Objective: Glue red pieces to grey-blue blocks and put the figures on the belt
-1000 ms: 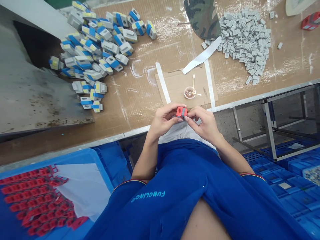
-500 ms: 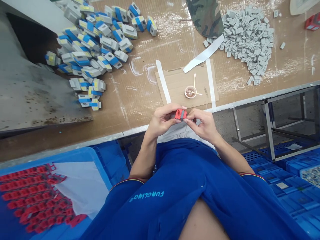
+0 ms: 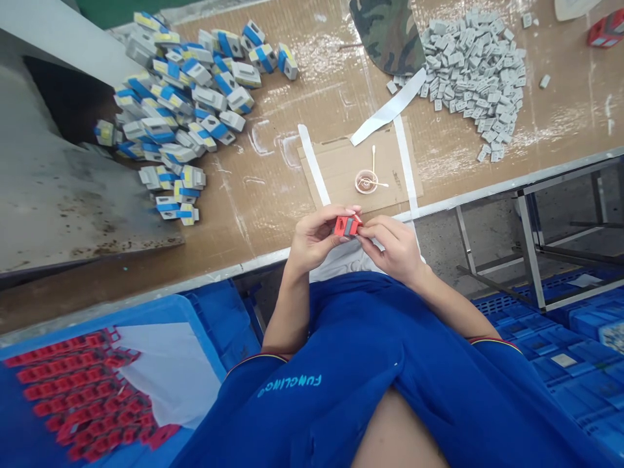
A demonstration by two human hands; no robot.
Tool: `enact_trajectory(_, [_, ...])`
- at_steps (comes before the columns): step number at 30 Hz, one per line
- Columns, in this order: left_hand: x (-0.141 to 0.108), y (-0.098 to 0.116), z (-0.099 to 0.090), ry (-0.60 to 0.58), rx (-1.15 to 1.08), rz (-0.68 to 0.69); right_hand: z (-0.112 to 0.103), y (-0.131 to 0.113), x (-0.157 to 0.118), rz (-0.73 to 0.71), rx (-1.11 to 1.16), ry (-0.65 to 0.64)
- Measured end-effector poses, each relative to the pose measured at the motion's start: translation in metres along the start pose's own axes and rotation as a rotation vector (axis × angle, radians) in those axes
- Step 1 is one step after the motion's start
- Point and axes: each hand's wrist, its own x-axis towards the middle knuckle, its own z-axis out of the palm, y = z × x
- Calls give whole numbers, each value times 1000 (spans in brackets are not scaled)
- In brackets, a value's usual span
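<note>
A small red plastic block with a grey insert (image 3: 347,226) sits between my two hands, just in front of the table's edge. My left hand (image 3: 318,239) grips its left end with the fingers curled over the top. My right hand (image 3: 391,249) pinches its right end between thumb and fingertips. My fingers hide part of the block. Just beyond my hands, a small round dish (image 3: 366,181) with cotton swabs in it stands on a cardboard sheet (image 3: 336,175).
A heap of grey-and-blue parts (image 3: 180,104) lies on the brown table at left, and a pile of small grey pieces (image 3: 468,71) lies at upper right. A blue crate (image 3: 63,416) holds rows of red parts at lower left. Blue crates (image 3: 556,364) and a metal stand (image 3: 529,247) are at right.
The red block has turned slightly and shifted a little to the left between my hands. My right hand has moved a little lower along it. The view has shifted slightly.
</note>
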Motion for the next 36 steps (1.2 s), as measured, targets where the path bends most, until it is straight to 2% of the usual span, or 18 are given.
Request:
enact_trajectory(7, [0,3,1,-5,-31,10,1,-4,5,-148,-53,94])
enact_trajectory(10, [0,4,2,3,-32,16,3,-4,5,-149,-49,105])
enact_trajectory(16, [0,1,0,15,-6,-61,6,-3,5,-100,-92,85])
enact_trajectory(23, [2,2,-3,-38,-36,-106,5,-2,9,-172,-105,90])
enact_trajectory(30, [-1,-1,2,-8,-17,-22,-6,-12,9,-29,28,66])
enact_trajectory(36, [-2,-3,2,-28,27,16,-7,-19,9,-45,-46,86])
